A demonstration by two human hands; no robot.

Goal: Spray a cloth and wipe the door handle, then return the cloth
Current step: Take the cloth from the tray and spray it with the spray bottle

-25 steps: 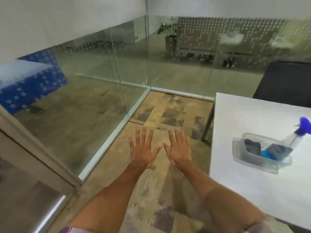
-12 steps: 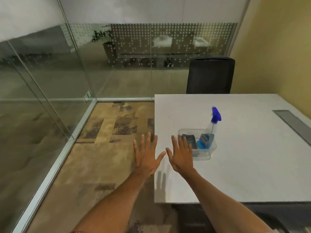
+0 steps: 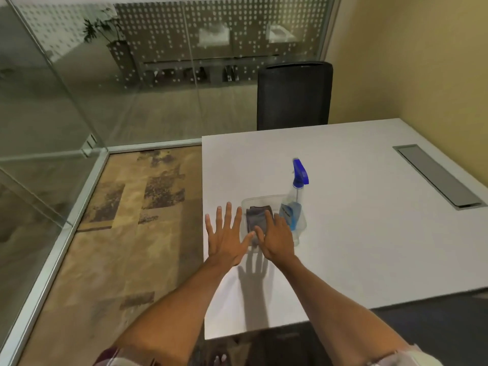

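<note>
From where I sit watching the feed, the clear plastic tub (image 3: 274,200) on the white counter (image 3: 356,233) is my anchor, so I place everything against it.

Left of the tub, my left hand (image 3: 227,240) hangs flat and spread above the counter's left edge, fingers splayed, holding nothing. Its thumb comes close to the tub's near-left corner; I cannot tell whether it touches.

Over the tub's near half, my right hand (image 3: 277,239) is also flat and released, grasping nothing. Its fingertips lie over the folded grey cloth (image 3: 257,216), which sits inside the tub in its left part. Whether they press the cloth or only hover above it, I cannot say.

In the tub's right part stands the spray bottle (image 3: 294,210), clear with blue liquid and a blue trigger head rising above the rim. It looks tall and narrow, so I judge it the thing most likely to go over.

The risks as I read them:
- Pulling the cloth out with the right hand could drag a wrist against the bottle and tip it.
- The tub looks light; tugging the cloth sideways might slide it toward the counter's left edge, which is near.
- Taking the bottle by its head could pull the trigger before the cloth is in front of it.
- No door handle is in view, so I would have to turn away with both things in hand.
</note>
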